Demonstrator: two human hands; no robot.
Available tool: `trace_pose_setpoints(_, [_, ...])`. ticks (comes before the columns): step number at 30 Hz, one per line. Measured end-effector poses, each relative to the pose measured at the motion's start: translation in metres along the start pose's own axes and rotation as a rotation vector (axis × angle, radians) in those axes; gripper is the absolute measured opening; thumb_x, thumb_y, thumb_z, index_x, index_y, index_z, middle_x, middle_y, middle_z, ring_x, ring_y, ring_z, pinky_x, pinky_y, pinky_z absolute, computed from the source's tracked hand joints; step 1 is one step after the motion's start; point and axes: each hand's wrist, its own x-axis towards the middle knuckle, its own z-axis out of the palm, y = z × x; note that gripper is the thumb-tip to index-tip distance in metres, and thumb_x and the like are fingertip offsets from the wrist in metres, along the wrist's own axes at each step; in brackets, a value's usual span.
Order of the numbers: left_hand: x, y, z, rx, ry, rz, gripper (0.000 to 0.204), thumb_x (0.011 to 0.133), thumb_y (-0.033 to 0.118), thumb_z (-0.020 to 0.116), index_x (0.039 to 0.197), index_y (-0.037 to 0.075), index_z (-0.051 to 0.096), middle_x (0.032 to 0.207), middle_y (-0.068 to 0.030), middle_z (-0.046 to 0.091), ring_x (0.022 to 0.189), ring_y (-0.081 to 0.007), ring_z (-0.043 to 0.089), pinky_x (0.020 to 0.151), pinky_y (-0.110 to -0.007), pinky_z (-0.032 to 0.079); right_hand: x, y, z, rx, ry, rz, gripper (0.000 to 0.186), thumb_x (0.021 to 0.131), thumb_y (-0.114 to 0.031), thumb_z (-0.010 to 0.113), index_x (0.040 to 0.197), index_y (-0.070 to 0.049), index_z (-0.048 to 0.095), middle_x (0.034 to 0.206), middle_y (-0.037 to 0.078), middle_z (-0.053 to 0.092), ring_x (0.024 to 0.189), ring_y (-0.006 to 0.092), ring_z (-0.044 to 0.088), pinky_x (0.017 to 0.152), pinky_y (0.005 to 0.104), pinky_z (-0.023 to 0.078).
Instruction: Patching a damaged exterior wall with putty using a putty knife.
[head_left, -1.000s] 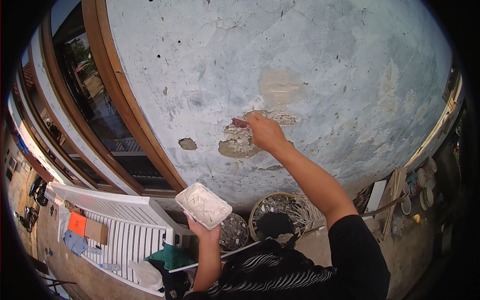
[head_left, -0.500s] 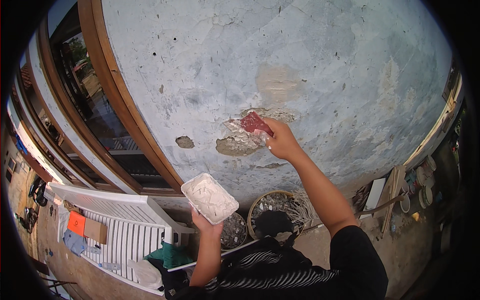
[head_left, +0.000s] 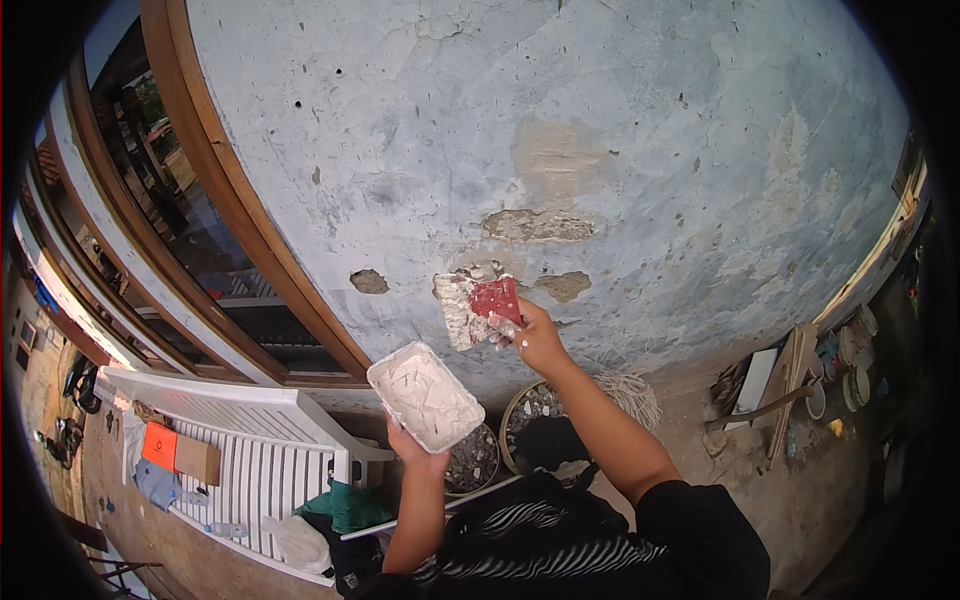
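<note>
My right hand grips a red putty scraper whose blade is loaded with whitish putty. The scraper is in front of the pale blue wall, over the lower chipped patch; whether it touches the wall I cannot tell. From below, my left hand holds a white rectangular tub of putty, tilted so its contents face up toward me. Bare rough plaster shows in an upper chipped patch, a small hole to the left and another patch right of the scraper.
A wood-framed window borders the wall on the left. Below it stands a white slatted bench with an orange box, a cardboard box and cloths. Pots of stones sit at the wall's foot. Planks and buckets lean at right.
My right hand has drawn the scraper down and slightly left from the upper patch, and a thick load of putty now shows on its blade. The tub has barely shifted.
</note>
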Motion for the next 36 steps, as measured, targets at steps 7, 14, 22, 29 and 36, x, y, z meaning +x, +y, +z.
trace_pose_setpoints(7, [0.001,-0.003,0.005,0.072,-0.045,-0.043,0.060,0.098,0.048,0.032,0.144,0.010,0.036,0.142,-0.0127,0.045,0.126,-0.0340,0.048,0.105,-0.049,0.039,-0.025,-0.047,0.012,-0.335,-0.142,-0.090,0.033,0.088,-0.011,0.065,0.117,0.000,0.052,0.080,0.008,0.065,0.068,0.0187,0.062,0.060,0.0333,0.048])
trace_pose_setpoints(14, [-0.008,-0.017,0.021,0.158,-0.077,-0.007,0.063,0.100,0.051,0.029,0.145,0.008,0.033,0.144,-0.0139,0.043,0.127,-0.0340,0.047,0.106,-0.048,0.039,-0.047,-0.076,0.028,-0.947,-0.155,-0.027,0.049,0.081,-0.006,0.064,0.121,0.001,0.035,0.082,0.029,0.063,0.082,0.0483,0.061,0.069,0.0514,0.048])
trace_pose_setpoints(22, [-0.009,-0.021,0.026,0.226,-0.111,0.031,0.065,0.100,0.052,0.026,0.146,0.006,0.032,0.144,-0.0151,0.042,0.127,-0.0335,0.048,0.105,-0.046,0.040,-0.057,-0.043,0.011,-0.765,-0.166,0.035,0.043,0.079,0.000,0.060,0.117,0.003,0.039,0.092,0.031,0.062,0.091,0.0491,0.059,0.075,0.0518,0.047])
trace_pose_setpoints(29, [-0.005,-0.021,0.019,0.315,-0.047,-0.028,0.066,0.100,0.054,0.026,0.145,0.006,0.032,0.142,-0.0145,0.045,0.126,-0.0313,0.049,0.106,-0.043,0.040,-0.069,-0.033,0.013,-0.710,-0.198,-0.031,0.045,0.078,0.001,0.059,0.118,0.005,0.039,0.091,0.032,0.061,0.092,0.0494,0.058,0.074,0.0521,0.046])
trace_pose_setpoints(36, [0.002,-0.034,0.000,0.442,0.069,-0.011,0.062,0.101,0.053,0.028,0.143,0.007,0.036,0.136,-0.0117,0.050,0.121,-0.0269,0.052,0.103,-0.040,0.042,-0.083,-0.024,0.042,-0.760,-0.312,0.032,0.039,0.082,0.001,0.057,0.114,0.002,0.037,0.091,0.032,0.059,0.091,0.0513,0.056,0.072,0.0543,0.043])
